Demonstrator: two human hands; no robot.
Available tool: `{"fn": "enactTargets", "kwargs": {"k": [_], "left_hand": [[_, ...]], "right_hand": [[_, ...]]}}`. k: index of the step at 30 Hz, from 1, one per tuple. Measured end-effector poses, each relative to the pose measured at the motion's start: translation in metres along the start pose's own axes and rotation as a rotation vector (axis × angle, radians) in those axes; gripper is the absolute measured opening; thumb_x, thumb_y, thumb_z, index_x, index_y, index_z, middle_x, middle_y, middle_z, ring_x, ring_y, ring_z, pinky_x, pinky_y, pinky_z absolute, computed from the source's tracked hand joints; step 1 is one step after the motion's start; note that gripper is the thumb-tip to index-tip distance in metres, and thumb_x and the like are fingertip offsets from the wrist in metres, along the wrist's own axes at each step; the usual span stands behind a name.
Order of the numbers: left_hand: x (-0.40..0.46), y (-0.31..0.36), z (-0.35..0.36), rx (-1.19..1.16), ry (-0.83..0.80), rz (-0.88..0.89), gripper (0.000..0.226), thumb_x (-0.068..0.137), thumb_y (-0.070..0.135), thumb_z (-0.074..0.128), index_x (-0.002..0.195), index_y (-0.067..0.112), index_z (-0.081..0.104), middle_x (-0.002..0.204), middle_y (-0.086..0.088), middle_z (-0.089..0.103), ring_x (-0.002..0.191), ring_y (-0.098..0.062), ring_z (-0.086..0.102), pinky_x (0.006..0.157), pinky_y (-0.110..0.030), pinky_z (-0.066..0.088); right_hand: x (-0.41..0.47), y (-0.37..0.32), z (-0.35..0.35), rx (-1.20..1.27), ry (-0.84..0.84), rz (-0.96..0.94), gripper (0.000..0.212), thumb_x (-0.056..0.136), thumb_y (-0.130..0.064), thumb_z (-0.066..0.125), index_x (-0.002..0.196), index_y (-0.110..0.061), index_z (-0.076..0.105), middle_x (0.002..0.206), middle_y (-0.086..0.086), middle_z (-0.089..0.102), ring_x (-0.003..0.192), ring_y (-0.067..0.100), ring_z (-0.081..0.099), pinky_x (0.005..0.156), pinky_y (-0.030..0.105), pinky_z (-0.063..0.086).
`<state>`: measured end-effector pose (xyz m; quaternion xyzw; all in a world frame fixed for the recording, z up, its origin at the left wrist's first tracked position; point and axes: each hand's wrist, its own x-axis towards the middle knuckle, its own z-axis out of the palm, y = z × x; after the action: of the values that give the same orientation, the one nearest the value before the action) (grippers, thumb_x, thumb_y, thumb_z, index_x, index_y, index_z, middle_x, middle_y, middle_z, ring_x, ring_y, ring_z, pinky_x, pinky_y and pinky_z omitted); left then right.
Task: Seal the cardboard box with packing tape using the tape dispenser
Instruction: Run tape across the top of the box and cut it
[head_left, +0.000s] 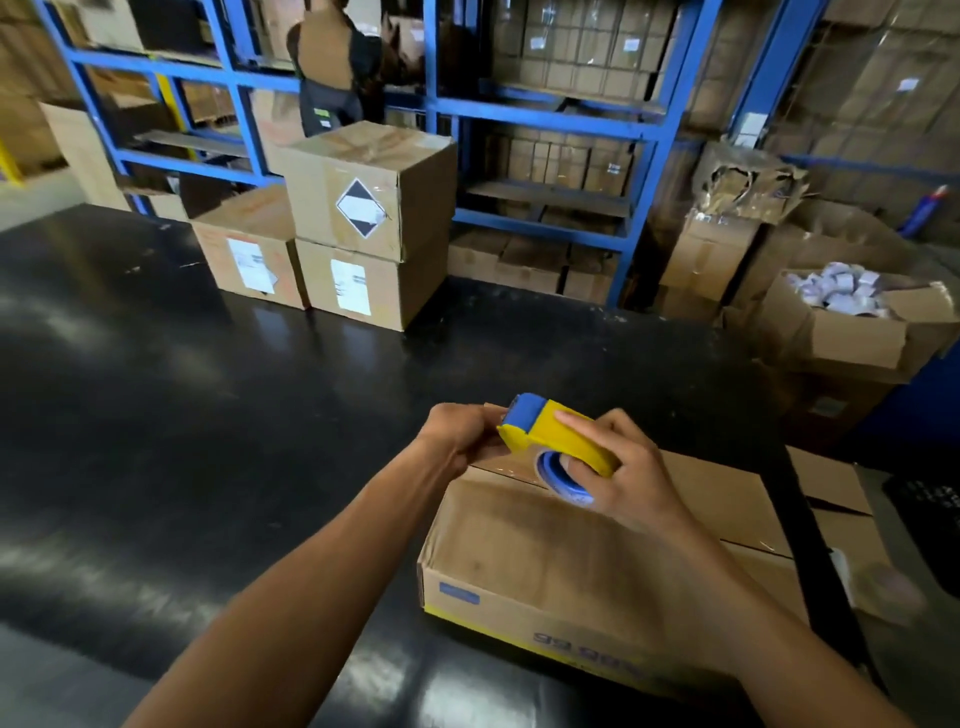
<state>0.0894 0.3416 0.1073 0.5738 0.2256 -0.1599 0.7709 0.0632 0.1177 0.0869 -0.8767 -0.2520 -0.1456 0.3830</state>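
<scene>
1. Cardboard box (571, 561) lying flaps-down on the black desk (208, 389), at its near right part.
2. Yellow and blue tape dispenser (550, 436) held over the far edge of the box top, blue roll facing the camera.
3. Right hand (623, 467) wrapped around the dispenser, index finger stretched along its yellow cover.
4. Left hand (457, 436) curled at the dispenser's far end, fingertips pinched there; cannot tell what they grip.
5. Three taped boxes (337, 244) stacked at the far side of the desk, well apart from the hands.
6. Blue shelving (545, 119) with cartons behind.
</scene>
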Motion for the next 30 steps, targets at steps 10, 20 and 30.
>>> {"fn": "enactTargets", "kwargs": {"k": [10,20,30], "left_hand": [[0.039,-0.01,-0.057,-0.018,0.281,0.015,0.019,0.093,-0.009,0.053,0.079,-0.007,0.066,0.073,-0.02,0.066,0.061,-0.025,0.064,0.057,-0.03,0.057],[0.041,-0.077,-0.063,0.269,0.561,0.212,0.011,0.084,0.015,0.076,0.077,0.022,0.08,0.078,0.005,0.077,0.078,-0.012,0.072,0.068,-0.024,0.057],[0.053,-0.085,-0.057,0.297,0.554,0.185,0.008,0.082,0.019,0.076,0.079,0.024,0.082,0.077,0.006,0.078,0.081,-0.016,0.074,0.083,-0.038,0.062]], "right_hand": [[0.032,0.042,-0.021,-0.217,-0.23,-0.07,0.053,0.075,-0.06,0.064,0.127,-0.054,0.056,0.089,-0.01,0.041,0.073,0.012,0.053,0.06,0.032,0.049],[0.014,0.063,0.001,-0.289,-0.401,-0.097,0.051,0.076,-0.062,0.063,0.125,-0.046,0.062,0.09,-0.01,0.039,0.07,0.008,0.049,0.056,0.021,0.043],[0.013,0.069,0.002,-0.374,-0.449,-0.065,0.056,0.077,-0.072,0.052,0.129,-0.05,0.055,0.093,-0.01,0.039,0.072,0.008,0.047,0.055,0.023,0.044]]}}
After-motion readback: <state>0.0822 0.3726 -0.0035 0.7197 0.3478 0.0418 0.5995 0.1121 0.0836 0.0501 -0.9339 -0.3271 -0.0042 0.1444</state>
